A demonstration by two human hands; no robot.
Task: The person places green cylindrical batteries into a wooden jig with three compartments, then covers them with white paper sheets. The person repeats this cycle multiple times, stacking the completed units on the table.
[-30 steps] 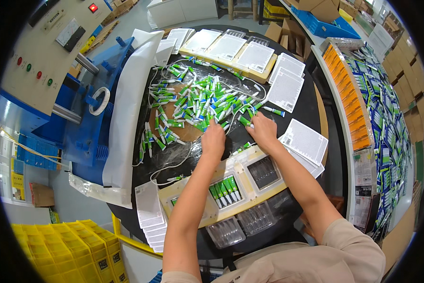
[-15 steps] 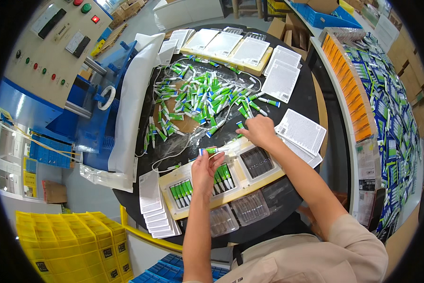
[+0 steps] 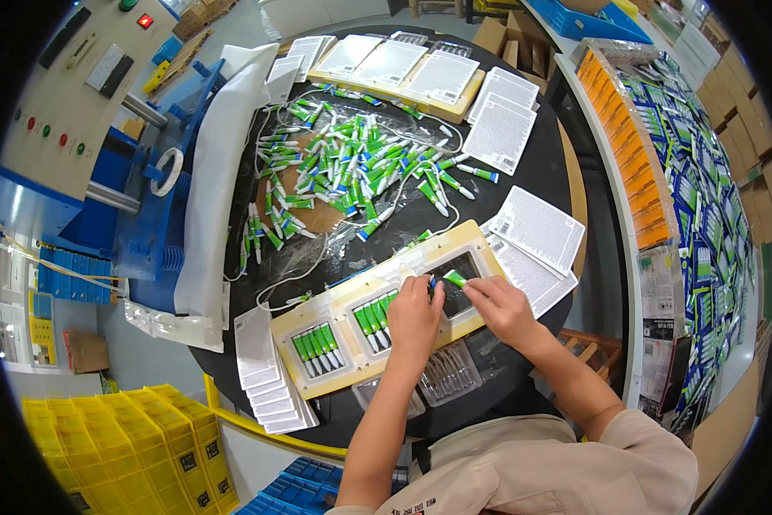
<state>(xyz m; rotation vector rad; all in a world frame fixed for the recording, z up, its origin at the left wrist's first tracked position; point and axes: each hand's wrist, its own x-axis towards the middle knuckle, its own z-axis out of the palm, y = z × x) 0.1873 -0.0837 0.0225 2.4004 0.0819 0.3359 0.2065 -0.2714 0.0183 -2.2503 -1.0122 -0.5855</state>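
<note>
A long cream-yellow tray [image 3: 352, 371] lies across the near part of the black round table. Clear blister packs sit in its compartments; the left pack [image 3: 318, 350] and the middle one [image 3: 372, 323] hold rows of small green-and-white tubes. Over the right-hand compartment, my left hand [image 3: 415, 316] is closed on a tube, of which only a blue end shows between the fingertips. Beside it, my right hand [image 3: 504, 311] pinches a green tube [image 3: 456, 278] above the same compartment. My fingers hide part of that compartment and of the middle pack.
Loose tubes [image 3: 352, 159] are heaped mid-table among a white cord and clear film. White printed cards [image 3: 536, 227] lie right, others [image 3: 270, 365] left. A second yellow tray [image 3: 442, 107] with cards stands at the back. A press machine [image 3: 137, 206] is left; yellow crates [image 3: 120, 446] stand lower left.
My right hand has come back from the loose tubes with a green tube. My left hand has moved right, from above the middle of the tray to its right-hand compartment.
</note>
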